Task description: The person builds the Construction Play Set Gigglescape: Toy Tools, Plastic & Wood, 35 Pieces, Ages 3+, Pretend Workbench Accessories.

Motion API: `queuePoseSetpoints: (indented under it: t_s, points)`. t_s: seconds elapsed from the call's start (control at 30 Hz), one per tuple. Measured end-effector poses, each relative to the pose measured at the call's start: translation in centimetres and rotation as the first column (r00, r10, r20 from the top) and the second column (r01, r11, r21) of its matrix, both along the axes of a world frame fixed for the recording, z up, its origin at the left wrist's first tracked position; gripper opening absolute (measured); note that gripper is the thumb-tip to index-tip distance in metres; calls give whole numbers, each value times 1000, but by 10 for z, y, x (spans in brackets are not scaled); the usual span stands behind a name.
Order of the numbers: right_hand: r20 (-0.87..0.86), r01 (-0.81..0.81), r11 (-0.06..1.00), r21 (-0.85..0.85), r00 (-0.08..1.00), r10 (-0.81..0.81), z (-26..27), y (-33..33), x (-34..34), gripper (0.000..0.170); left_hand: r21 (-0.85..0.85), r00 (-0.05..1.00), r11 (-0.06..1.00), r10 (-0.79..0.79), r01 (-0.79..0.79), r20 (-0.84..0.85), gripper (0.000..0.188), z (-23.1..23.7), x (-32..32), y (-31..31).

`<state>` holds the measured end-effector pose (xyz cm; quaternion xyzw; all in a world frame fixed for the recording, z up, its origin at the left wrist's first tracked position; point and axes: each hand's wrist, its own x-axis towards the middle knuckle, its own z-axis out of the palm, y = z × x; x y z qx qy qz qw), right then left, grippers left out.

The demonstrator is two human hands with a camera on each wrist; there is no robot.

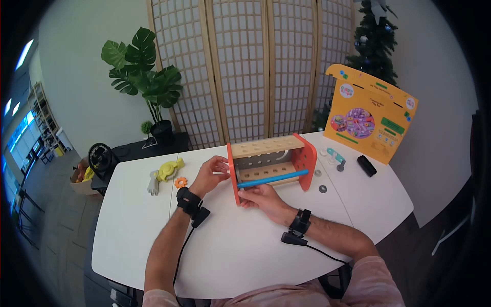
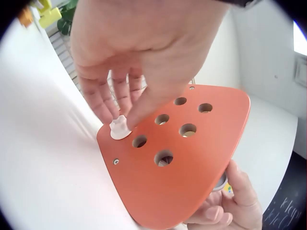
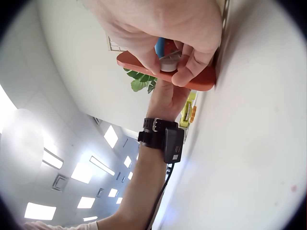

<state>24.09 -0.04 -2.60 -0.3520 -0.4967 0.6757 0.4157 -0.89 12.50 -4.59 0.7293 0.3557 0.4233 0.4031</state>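
Observation:
A wooden frame with red side panels [image 1: 307, 169] and perforated wood shelves stands on the white table, a blue bar [image 1: 273, 179] across its front. Outside the left panel [image 2: 192, 167], my left hand [image 1: 207, 176] pinches a white scalloped knob [image 2: 120, 128] set against the panel. On the panel's inner side, near the blue bar's left end, my right hand [image 1: 266, 202] holds a small grey round piece [image 3: 169, 63] between thumb and fingers. How the knob and the grey piece meet is hidden by the panel.
Left on the table [image 1: 133, 230] lie a yellow-and-grey toy [image 1: 166, 171] and an orange gear [image 1: 180, 182]. At right are grey rings [image 1: 322, 189], a teal tool [image 1: 335, 155], a black case [image 1: 366, 166] and a standing yellow box [image 1: 371, 112].

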Motion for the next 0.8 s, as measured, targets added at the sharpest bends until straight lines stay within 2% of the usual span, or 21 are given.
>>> queuePoseSetpoints:
  t_s: [0.03, 0.1, 0.13, 0.2, 0.23, 0.3, 0.33, 0.4, 0.43, 0.5, 0.53, 0.6, 0.63, 0.67, 0.7, 0.73, 0.8]
  points:
    - [-3, 3, 1000, 0, 1000, -3, -1, 1, 0, 27, 0, 1000, 1000, -3, 3, -3, 34, 5, 0, -1]
    - [-13, -48, 999, 4, 999, 48, -6, 4, 2, 29, -191, 997, 981, 54, -42, 55, 37, 15, 1, -5]
    - [-12, -49, 999, 1, 999, 49, -8, 3, 2, 29, -194, 997, 980, 55, -43, 56, 37, 14, 1, -4]
    - [-6, -44, 999, -2, 999, 44, -7, 5, 1, 28, -327, 962, 937, 30, -121, -270, 39, 15, -1, -2]
    - [-5, -44, 999, 0, 999, 44, -6, 4, 0, 28, -326, 963, 938, 31, -122, -269, 39, 16, -1, -5]
    - [-6, -15, 1000, 3, 1000, 15, -3, 2, 0, 27, 34, 965, 996, 92, -87, -246, 36, 17, 1, -15]
    - [-9, -10, 1000, 4, 1000, 10, -3, 3, 0, 27, 36, 964, 996, 88, -81, -250, 36, 14, 3, -14]
    - [-26, -39, 999, 1, 999, 39, -4, 1, 1, 25, -62, 989, 994, 93, -87, 116, 26, 4, 8, -11]
    - [-27, -36, 999, -1, 999, 36, -5, 1, 1, 25, -65, 989, 994, 91, -84, 115, 26, -5, 5, -3]
    - [-14, -39, 999, -10, 999, 38, -7, 3, 1, 25, -267, 990, 959, 61, -93, -125, 27, -20, -7, 14]
    - [-15, -39, 999, -9, 999, 39, -6, 3, 0, 25, -266, 990, 959, 62, -94, -126, 27, -15, -6, 10]
    - [-21, -37, 999, -11, 999, 37, -5, 3, 1, 24, -103, 963, 990, 68, -98, -261, 28, 2, -4, -4]
    - [-24, -35, 999, -10, 999, 35, -4, 3, 0, 24, -102, 962, 990, 66, -96, -264, 28, 2, -4, -4]
    - [-28, -38, 999, -11, 999, 37, -4, 2, 0, 24, 110, 957, 991, 99, -72, -271, 28, 2, -5, -5]
    - [-31, -41, 999, -11, 999, 40, -4, 2, 1, 24, 318, 954, 947, 133, -42, -270, 29, 2, -5, -5]
    - [-33, -38, 999, -11, 999, 38, -4, 2, 1, 24, 318, 954, 947, 131, -39, -271, 29, 1, -5, -3]
    - [-22, -42, 999, -22, 999, 42, -4, 2, 1, 24, 73, 950, 994, 104, -86, -295, 27, -1, -5, -1]
